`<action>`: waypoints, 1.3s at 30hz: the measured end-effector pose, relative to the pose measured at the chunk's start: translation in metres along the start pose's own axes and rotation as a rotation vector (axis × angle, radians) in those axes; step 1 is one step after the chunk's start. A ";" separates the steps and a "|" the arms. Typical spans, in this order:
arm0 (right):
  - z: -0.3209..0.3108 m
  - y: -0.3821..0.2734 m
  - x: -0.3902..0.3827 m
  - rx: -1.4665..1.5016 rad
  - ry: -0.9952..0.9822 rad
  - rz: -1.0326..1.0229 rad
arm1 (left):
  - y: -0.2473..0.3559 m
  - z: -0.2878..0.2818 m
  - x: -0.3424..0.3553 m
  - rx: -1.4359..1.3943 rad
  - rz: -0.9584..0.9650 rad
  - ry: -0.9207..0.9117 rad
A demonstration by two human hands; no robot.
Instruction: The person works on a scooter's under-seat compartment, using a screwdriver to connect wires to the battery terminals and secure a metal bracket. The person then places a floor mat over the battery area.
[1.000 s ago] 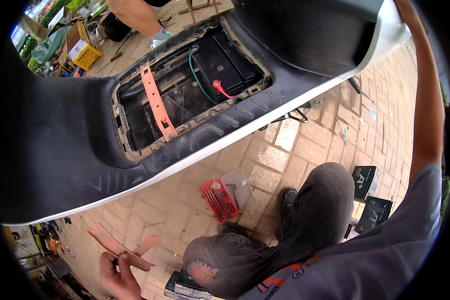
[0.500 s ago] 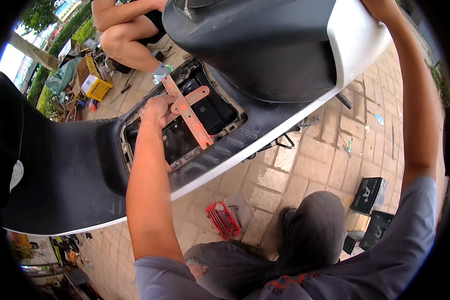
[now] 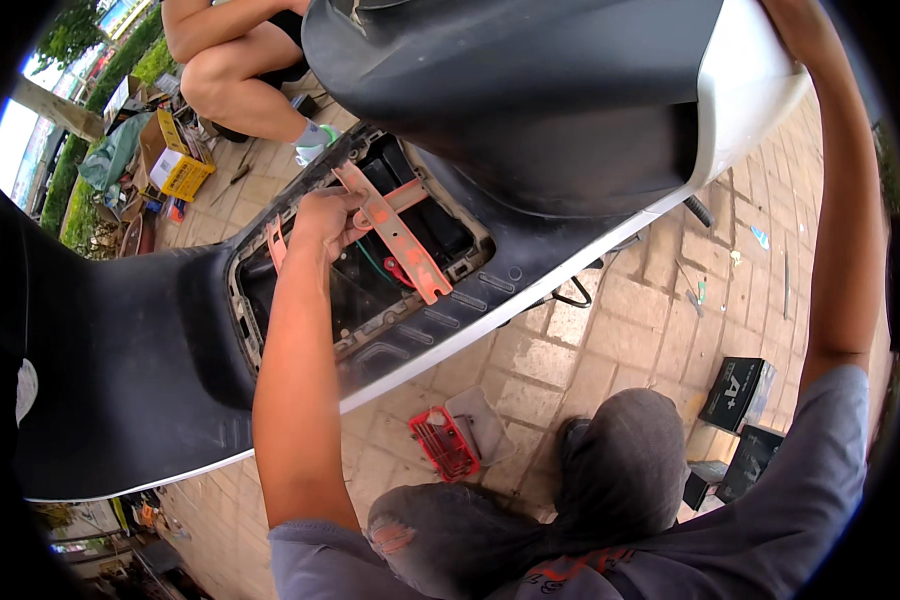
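My left hand is closed round an orange-painted, worn metal bracket with a cross arm. The bracket slants above the open battery compartment in the footboard of a black and white scooter. Black batteries show beneath it, along with a red terminal piece and a thin green wire. Another orange strip lies by my wrist at the compartment's left side. At the top right, my right hand rests against the white body panel; its fingers run out of view.
Another person crouches beyond the scooter. Near my knees lies an open red tool case on the brick paving. Black boxes stand at my right. A yellow carton sits among clutter at the far left.
My left hand has tilted and shifted the bracket, whose near end now lies farther right. The red terminal piece and green wire have come into sight beneath it. My right hand stays at the panel.
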State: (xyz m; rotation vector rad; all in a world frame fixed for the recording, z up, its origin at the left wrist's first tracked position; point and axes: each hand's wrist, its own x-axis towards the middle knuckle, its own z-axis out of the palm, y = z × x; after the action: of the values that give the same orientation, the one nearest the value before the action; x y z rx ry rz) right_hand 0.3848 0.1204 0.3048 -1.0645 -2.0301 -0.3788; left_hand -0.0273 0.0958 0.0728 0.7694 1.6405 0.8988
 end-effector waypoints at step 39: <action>-0.002 -0.002 0.000 0.059 -0.025 0.037 | -0.006 0.012 0.025 0.214 0.104 0.234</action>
State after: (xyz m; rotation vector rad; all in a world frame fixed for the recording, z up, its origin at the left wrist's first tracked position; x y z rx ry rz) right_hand 0.3840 0.1177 0.3061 -1.0736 -2.0281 -0.2857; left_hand -0.0216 0.1155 0.0539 0.9312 1.9400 0.9228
